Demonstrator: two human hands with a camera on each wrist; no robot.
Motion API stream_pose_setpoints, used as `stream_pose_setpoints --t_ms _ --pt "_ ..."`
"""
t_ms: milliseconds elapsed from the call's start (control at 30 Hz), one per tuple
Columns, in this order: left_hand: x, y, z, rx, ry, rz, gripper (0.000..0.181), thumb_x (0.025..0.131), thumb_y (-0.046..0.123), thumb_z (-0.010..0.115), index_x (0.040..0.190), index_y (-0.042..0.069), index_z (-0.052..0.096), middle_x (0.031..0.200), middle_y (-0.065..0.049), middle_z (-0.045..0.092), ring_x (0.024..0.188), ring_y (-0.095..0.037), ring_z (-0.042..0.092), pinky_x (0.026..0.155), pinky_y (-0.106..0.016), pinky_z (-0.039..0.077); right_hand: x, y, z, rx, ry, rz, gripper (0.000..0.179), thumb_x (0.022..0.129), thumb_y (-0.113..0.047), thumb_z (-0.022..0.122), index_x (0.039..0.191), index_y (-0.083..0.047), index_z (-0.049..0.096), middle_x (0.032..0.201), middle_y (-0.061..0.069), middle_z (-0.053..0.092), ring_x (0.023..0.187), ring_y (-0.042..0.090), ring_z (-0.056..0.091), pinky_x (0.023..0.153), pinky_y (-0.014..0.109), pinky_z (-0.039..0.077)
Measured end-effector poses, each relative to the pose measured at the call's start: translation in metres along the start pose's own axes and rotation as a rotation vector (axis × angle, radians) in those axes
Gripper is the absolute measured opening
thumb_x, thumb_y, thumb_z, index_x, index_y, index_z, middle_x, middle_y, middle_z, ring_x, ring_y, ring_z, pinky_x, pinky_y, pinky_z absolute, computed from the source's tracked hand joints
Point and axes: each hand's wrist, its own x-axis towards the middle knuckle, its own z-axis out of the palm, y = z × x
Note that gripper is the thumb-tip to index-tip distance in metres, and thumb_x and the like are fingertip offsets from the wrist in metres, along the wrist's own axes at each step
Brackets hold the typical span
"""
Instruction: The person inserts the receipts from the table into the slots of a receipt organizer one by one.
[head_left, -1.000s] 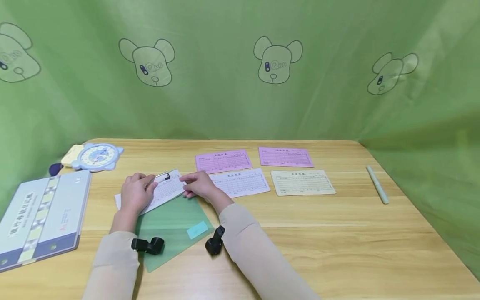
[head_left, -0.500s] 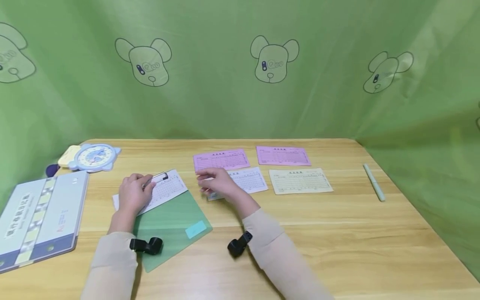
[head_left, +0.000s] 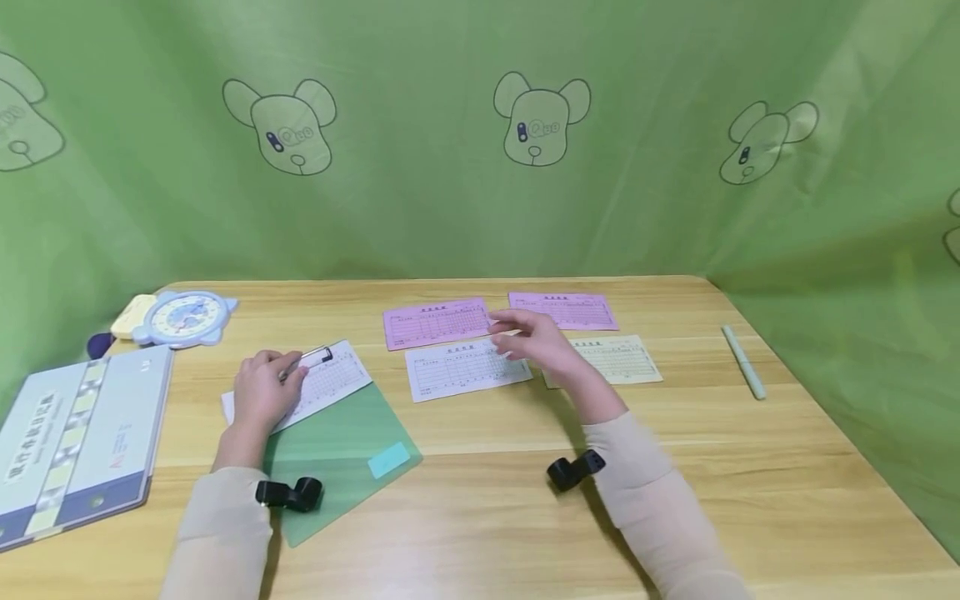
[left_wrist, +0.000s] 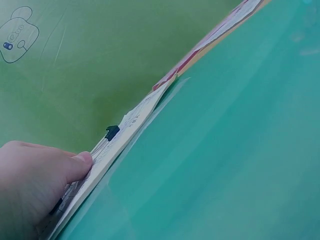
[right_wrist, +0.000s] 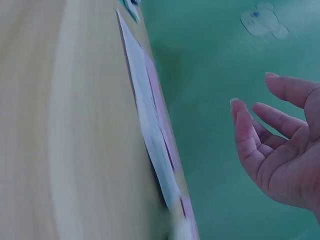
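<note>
My left hand [head_left: 262, 387] is at the metal clip [head_left: 315, 357] of a translucent green clipboard [head_left: 337, 450], its thumb on the clip and its fingers curled at the upper edge. Under the clip lies a white printed slip [head_left: 333, 379], its left part covered by the hand. The left wrist view shows the thumb beside the clip's black end [left_wrist: 112, 132]. My right hand [head_left: 543, 343] hovers over the slips with nothing in it, fingers loosely bent and spread. Near it lie another white slip [head_left: 457, 372], a cream slip [head_left: 618, 362] and two pink slips, left [head_left: 431, 323] and right [head_left: 577, 310].
A grey-blue binder [head_left: 82, 442] lies at the left edge. Behind it are a blue clock-shaped item [head_left: 187, 319] and a cream object [head_left: 135, 315]. A pale green pen [head_left: 742, 362] lies at the right. A green curtain [head_left: 420, 200] stands behind the table [head_left: 525, 517].
My right hand has left the clipped slip and moved right, across the white slip, to the cream and right pink slips. The left hand stays at the clip.
</note>
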Motion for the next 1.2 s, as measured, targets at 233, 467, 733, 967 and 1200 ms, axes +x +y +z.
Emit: stream_pose_setpoints --t_ms 233,467,733,967,1200 --pt "-0.002 -0.001 0.001 -0.021 0.004 0.002 0.034 0.083 0.019 0.054 0.110 -0.002 0.056 0.102 -0.024 0.047 0.092 -0.038 0.040 0.077 -0.048 0.030 -0.016 0.008 -0.048 -0.078 0.072 0.001 0.050 0.080 -0.006 0.058 0.125 0.004 0.039 0.115 0.025 0.045 0.093 0.033 0.050 0.079 0.048 0.041" --pt "-0.001 -0.002 0.003 -0.024 0.007 -0.007 0.034 0.084 0.019 0.054 0.111 -0.001 0.056 0.103 -0.024 0.047 0.093 -0.038 0.040 0.077 -0.048 0.030 -0.034 0.019 -0.092 -0.208 0.168 0.036 0.056 0.080 -0.014 0.060 0.128 0.002 0.036 0.117 0.024 0.044 0.093 0.023 0.048 0.078 0.034 0.043" --pt "0.000 -0.001 0.003 -0.028 0.002 -0.012 0.033 0.084 0.019 0.054 0.111 -0.001 0.056 0.103 -0.023 0.047 0.093 -0.037 0.039 0.078 -0.048 0.029 -0.052 0.034 -0.134 -0.240 0.211 0.105 0.061 0.084 -0.021 0.056 0.133 0.001 0.026 0.123 0.026 0.037 0.102 0.024 0.041 0.083 0.033 0.040" --pt "0.000 0.000 0.002 -0.027 0.006 -0.017 0.033 0.084 0.018 0.054 0.111 -0.001 0.056 0.102 -0.023 0.048 0.093 -0.037 0.040 0.077 -0.048 0.030 -0.059 0.055 -0.159 -0.245 0.202 0.194 0.069 0.084 -0.026 0.056 0.134 0.003 0.019 0.128 0.031 0.027 0.109 0.039 0.034 0.088 0.048 0.031" --pt "0.000 -0.001 0.002 -0.031 0.008 -0.022 0.033 0.084 0.018 0.055 0.110 -0.001 0.056 0.102 -0.023 0.048 0.093 -0.037 0.040 0.077 -0.048 0.029 -0.059 0.077 -0.173 -0.294 0.203 0.293 0.075 0.080 -0.034 0.060 0.135 0.000 0.021 0.129 0.031 0.026 0.115 0.042 0.028 0.090 0.049 0.029"
